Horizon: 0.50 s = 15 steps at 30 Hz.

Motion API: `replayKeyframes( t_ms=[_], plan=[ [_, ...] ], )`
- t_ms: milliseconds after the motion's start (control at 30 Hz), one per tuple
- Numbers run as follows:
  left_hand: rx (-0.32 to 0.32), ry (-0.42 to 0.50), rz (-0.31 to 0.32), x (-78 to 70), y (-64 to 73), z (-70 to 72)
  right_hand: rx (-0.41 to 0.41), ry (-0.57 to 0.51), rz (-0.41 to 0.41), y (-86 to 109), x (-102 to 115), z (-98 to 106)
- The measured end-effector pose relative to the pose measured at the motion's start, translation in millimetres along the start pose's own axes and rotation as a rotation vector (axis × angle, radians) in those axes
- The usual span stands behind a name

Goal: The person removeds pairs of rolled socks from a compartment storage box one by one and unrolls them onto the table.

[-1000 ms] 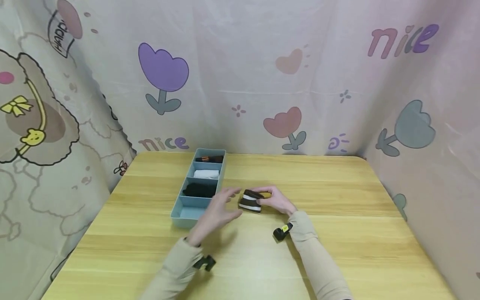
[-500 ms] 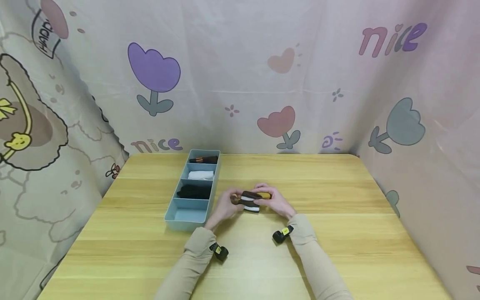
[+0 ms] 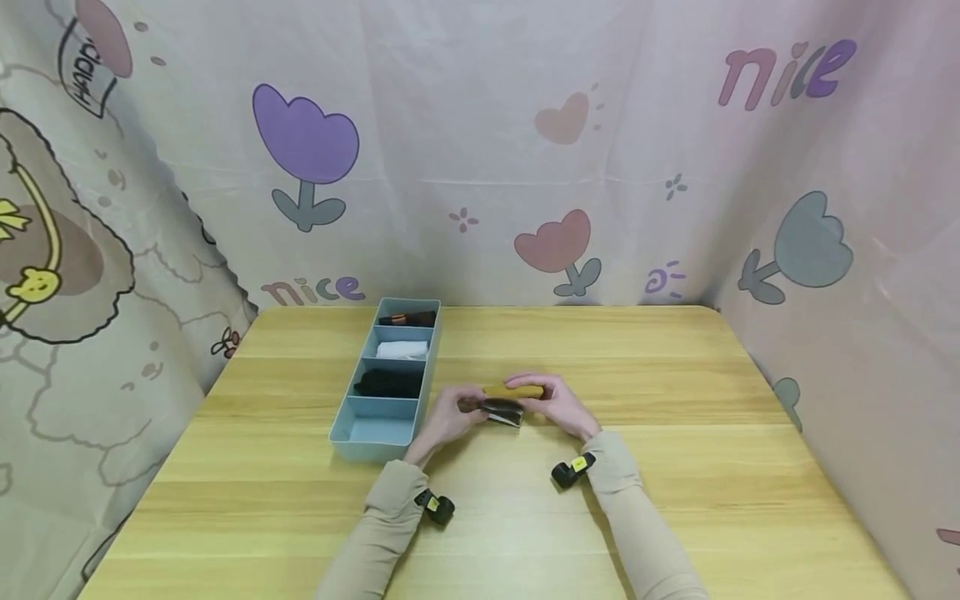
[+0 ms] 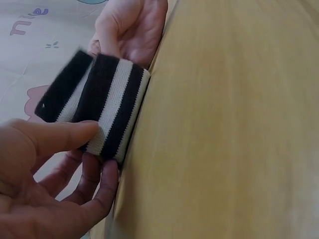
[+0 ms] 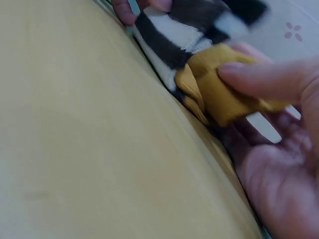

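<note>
A folded knit sock, with dark and white stripes (image 4: 117,102) and a mustard-yellow part (image 5: 212,82), is held between both hands close over the table. My left hand (image 3: 452,415) pinches the striped end, thumb on the near face and fingers curled beneath. On the other side, my right hand (image 3: 558,407) grips the yellow part between thumb and fingers. In the left wrist view, a striped flap stands apart from the main fold. Just left of my left hand is a blue-grey divided box (image 3: 367,450).
The box's compartments hold a dark item with an orange band (image 3: 408,319), a white rolled cloth (image 3: 402,350) and a black cloth bundle (image 3: 387,383); its nearest compartment (image 3: 378,429) shows a bare bottom. A printed curtain (image 3: 450,125) hangs behind the wooden table (image 3: 600,517).
My left hand has come across from beside the box and taken hold of the sock's striped end. The sock has tilted, with its yellow part now spread along the far side.
</note>
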<state>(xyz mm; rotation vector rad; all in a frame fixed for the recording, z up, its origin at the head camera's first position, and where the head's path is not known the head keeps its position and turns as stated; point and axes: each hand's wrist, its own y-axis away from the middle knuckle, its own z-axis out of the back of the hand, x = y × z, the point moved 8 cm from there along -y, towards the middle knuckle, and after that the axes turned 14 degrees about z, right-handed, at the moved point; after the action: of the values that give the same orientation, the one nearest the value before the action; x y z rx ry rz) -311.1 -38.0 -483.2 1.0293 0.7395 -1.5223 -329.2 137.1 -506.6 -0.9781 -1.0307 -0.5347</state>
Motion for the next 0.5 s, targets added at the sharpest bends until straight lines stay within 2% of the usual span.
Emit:
replayKeyframes(
  t_ms=[233, 400, 500],
  plan=[
    [0.05, -0.044, -0.002, 0.3, 4.3, -4.0, -0.086, 0.095, 0.029, -2.0, 0.1, 2.3],
    [0.09, -0.057, 0.067, 6.4, 2.8, -7.4, -0.147, 0.218, 0.059, -2.7, 6.9, 3.8],
    [0.123, -0.032, 0.119, 9.8, 1.6, -9.6, -0.134, 0.265, 0.068, -4.1, 12.2, 0.9]
  ],
)
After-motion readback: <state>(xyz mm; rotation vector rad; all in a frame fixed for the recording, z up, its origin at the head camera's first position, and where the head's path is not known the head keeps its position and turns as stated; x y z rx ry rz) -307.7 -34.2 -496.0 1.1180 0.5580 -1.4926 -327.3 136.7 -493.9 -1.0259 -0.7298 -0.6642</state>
